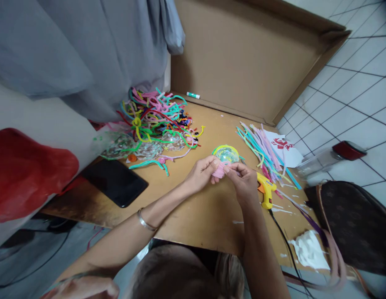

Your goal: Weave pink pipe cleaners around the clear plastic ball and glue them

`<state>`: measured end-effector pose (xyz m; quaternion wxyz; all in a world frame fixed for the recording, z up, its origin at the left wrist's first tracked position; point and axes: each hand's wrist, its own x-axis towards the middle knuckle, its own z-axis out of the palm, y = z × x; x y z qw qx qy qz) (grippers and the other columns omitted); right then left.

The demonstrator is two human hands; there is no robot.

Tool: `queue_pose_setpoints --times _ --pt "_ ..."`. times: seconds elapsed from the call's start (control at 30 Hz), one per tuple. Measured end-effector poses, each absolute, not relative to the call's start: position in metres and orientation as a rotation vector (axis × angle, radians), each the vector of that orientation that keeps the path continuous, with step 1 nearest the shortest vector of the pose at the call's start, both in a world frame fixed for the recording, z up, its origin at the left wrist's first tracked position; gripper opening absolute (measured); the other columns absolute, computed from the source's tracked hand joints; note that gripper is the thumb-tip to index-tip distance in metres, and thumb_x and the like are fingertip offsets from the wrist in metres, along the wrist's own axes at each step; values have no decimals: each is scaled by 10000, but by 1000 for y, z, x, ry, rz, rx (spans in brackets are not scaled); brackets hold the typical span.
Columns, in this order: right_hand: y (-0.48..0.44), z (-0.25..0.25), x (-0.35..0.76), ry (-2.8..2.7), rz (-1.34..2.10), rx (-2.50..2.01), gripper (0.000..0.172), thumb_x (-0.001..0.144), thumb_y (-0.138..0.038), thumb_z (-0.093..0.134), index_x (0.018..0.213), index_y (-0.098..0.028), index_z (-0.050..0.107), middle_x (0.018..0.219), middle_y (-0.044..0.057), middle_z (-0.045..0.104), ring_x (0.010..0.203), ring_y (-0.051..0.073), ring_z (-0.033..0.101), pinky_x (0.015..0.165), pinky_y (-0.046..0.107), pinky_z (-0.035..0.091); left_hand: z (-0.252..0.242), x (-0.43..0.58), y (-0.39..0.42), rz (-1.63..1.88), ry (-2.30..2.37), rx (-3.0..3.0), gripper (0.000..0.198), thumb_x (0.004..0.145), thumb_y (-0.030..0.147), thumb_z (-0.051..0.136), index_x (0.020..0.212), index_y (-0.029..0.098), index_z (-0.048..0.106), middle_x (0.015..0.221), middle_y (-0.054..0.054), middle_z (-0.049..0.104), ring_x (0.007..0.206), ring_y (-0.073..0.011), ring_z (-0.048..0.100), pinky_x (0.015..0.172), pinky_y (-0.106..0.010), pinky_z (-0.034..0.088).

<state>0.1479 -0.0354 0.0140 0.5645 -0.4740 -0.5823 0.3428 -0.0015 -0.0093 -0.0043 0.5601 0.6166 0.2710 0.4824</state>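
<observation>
My left hand [207, 169] and my right hand [243, 177] meet above the middle of the table, both with fingers pinched. Between them is a small pink piece of pipe cleaner [219, 171], bent or wound in tight rows; the fingertips cover part of it. Just beyond the hands lies a clear round dome [227, 154] with a mottled filling and a yellow and green pipe cleaner along its far rim. A yellow glue gun [267, 191] rests to the right of my right hand, its black cord running toward the near edge.
Loose pipe cleaners [264, 145] lie at the right. A tangled pile of colourful ones [152, 112] and several clear domes [149, 148] fill the left back. A black phone [113, 182], a brown bag [351, 224], a clear bottle [320, 162] and crumpled tissue [309, 249] are around.
</observation>
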Motion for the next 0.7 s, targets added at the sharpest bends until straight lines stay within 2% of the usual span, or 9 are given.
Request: queue_pose_setpoints --times 0.13,0.27,0.43,0.7 --pt "-35 13 148 -1366 797 -1154 161 718 -330 710 665 -184 668 608 -5 663 572 139 599 567 255 479 -2 -2 -12 1146 670 1467 451 919 570 423 771 157 530 584 12 563 487 -92 517 497 -206 408" --pt "-38 22 143 -1411 829 -1204 195 712 -360 713 650 -181 665 600 -6 650 566 136 576 572 258 470 5 -2 -18 1179 773 1523 376 918 503 466 782 159 532 593 25 542 507 -87 496 508 -202 396" --pt "-39 26 143 -1463 816 -1203 234 787 -392 633 693 -181 670 635 -2 647 592 135 551 584 263 446 6 -5 -14 1245 860 1553 334 922 448 461 775 158 539 565 41 511 501 -83 452 510 -205 359" --pt "-37 22 142 -1398 661 -1268 215 736 -381 655 665 -179 667 542 -29 540 504 106 391 487 248 326 7 -5 -9 1192 731 1369 380 859 525 551 785 152 550 579 42 525 474 -69 444 454 -191 350"
